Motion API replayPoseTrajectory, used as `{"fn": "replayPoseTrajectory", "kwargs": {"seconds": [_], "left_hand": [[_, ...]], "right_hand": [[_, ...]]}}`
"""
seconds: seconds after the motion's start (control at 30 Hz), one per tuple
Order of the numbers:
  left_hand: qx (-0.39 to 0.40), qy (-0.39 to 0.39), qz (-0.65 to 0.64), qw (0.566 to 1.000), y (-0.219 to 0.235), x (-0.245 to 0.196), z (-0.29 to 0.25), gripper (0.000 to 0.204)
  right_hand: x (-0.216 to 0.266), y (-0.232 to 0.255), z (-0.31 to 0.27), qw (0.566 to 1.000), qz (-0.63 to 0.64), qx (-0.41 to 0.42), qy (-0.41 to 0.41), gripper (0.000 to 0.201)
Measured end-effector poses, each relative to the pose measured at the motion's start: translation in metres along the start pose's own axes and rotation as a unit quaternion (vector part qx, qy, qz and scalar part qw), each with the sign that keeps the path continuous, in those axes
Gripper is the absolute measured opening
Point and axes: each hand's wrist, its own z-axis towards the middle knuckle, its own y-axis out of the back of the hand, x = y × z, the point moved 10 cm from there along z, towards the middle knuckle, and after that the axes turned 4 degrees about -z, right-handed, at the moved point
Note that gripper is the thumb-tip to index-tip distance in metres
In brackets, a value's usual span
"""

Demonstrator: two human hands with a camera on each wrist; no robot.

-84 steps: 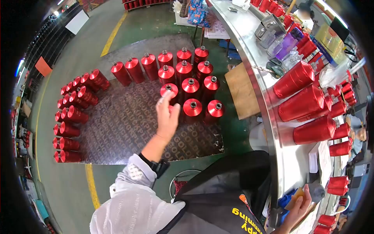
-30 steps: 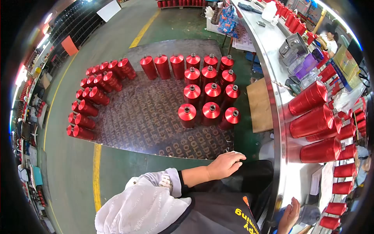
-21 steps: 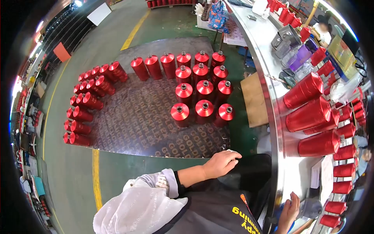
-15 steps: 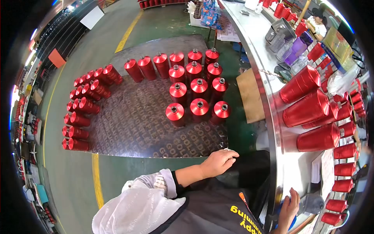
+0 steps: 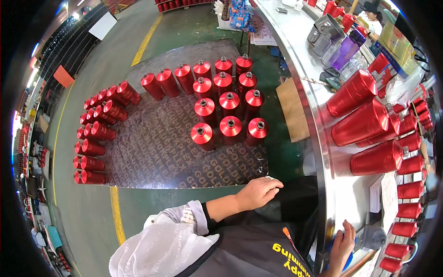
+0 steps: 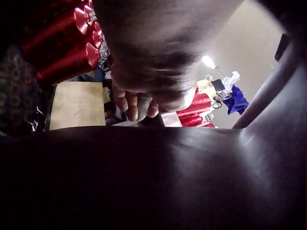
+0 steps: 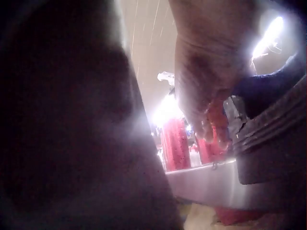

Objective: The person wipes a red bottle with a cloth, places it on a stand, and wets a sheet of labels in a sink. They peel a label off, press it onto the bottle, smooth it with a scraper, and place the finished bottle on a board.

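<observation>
My left hand [image 5: 260,192] rests palm down on the dark apron over my lap, near the front edge of the dark printed board [image 5: 152,157]. Its fingers [image 6: 132,103] are loosely bent in the left wrist view, with no object gripped. My right hand [image 5: 342,244] lies at the metal table's [image 5: 344,194] near edge, fingers extended, beside a blue thing [image 5: 347,262] partly under it. Shiny red bottles with cone-shaped shoulders and narrow necks stand in rows on the board; the front left bottle [image 5: 202,135] is the closest of these to my left hand.
More red bottles [image 5: 376,159] line the table, with a clear container [image 5: 372,237], a purple bottle [image 5: 346,53] and a metal jug [image 5: 328,27] there. A brown panel [image 5: 293,111] sits between board and table. Another person [image 5: 370,21] is at the far end.
My left hand has left the bottles and drawn back to my lap. The front left bottle now shows. My right hand no longer holds a yellowish piece; the head view has shifted slightly.
</observation>
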Motion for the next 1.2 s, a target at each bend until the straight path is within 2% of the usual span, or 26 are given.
{"fn": "replayPoseTrajectory", "kwargs": {"seconds": [0.13, 0.3, 0.37, 0.43, 0.5, 0.57, 0.63, 0.67, 0.7, 0.77, 0.83, 0.9, 1.0, 1.1, 1.2], "left_hand": [[0.014, -0.008, 0.000, 1.000, 0.020, -0.008, 0.003, 0.017], [-0.064, -0.028, 0.024, 0.997, 0.102, -0.026, 0.014, 0.016], [-0.129, -0.033, 0.052, 0.990, 0.152, -0.025, 0.014, 0.016], [-0.209, 0.011, 0.026, 0.977, 0.206, -0.010, 0.009, 0.016], [-0.329, -0.016, 0.008, 0.944, 0.268, 0.013, -0.001, 0.019], [-0.406, 0.073, -0.005, 0.911, 0.335, 0.045, -0.008, 0.020], [-0.466, 0.103, 0.056, 0.877, 0.409, 0.089, -0.020, 0.023], [-0.492, 0.077, 0.129, 0.857, 0.445, 0.102, -0.023, 0.025], [-0.514, 0.052, 0.201, 0.832, 0.479, 0.116, -0.028, 0.027], [-0.495, 0.165, 0.309, 0.795, 0.560, 0.175, -0.045, 0.039], [-0.454, 0.263, 0.510, 0.681, 0.634, 0.230, -0.063, 0.054], [-0.405, 0.333, 0.502, 0.688, 0.681, 0.269, -0.067, 0.063], [-0.336, 0.386, 0.515, 0.688, 0.704, 0.301, -0.051, 0.065], [-0.302, 0.391, 0.512, 0.703, 0.701, 0.318, -0.040, 0.059], [-0.324, 0.358, 0.497, 0.721, 0.693, 0.306, -0.038, 0.046]], "right_hand": [[0.000, -0.003, 0.004, 1.000, -0.005, 0.019, -0.017, 0.033], [-0.009, -0.014, 0.013, 0.998, -0.030, 0.039, -0.026, 0.036], [-0.008, -0.015, 0.020, 0.998, 0.003, 0.032, -0.045, 0.040], [0.010, -0.018, 0.030, 0.999, -0.014, 0.041, -0.027, 0.048], [0.034, -0.024, 0.041, 1.000, -0.007, 0.027, 0.001, 0.051], [0.043, -0.038, 0.049, 0.998, -0.039, 0.032, 0.026, 0.060], [0.054, -0.048, 0.053, 0.991, -0.119, 0.020, 0.060, 0.062], [0.057, -0.051, 0.056, 0.993, -0.105, 0.044, 0.020, 0.063], [0.062, -0.053, 0.058, 0.993, -0.108, 0.046, 0.028, 0.064], [0.064, -0.057, 0.060, 0.991, -0.118, 0.048, 0.038, 0.067], [0.067, -0.060, 0.061, 0.987, -0.147, 0.024, 0.060, 0.067], [0.067, -0.063, 0.061, 0.983, -0.170, 0.006, 0.073, 0.067], [0.067, -0.064, 0.060, 0.980, -0.186, -0.010, 0.074, 0.066], [0.067, -0.064, 0.062, 0.980, -0.187, -0.011, 0.074, 0.065], [0.067, -0.065, 0.062, 0.979, -0.193, -0.007, 0.071, 0.065]]}}
